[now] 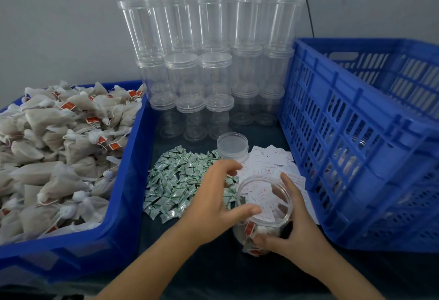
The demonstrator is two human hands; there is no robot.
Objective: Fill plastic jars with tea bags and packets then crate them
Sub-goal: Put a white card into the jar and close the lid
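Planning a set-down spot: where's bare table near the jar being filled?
Bare dark cloth in front of the open jar, between the tea-bag bin and blue crate. Crowded behind: green packets, white slips, loose lid, stacked jars.

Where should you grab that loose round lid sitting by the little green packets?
Probably by its rim, from straight above. The lid lies flat, open side up, behind the green packets, so fingers can pinch opposite sides of its short wall. The empty jars behind crowd a reach from the back.

Open clear jar (263,207); tea bags (255,233) inside
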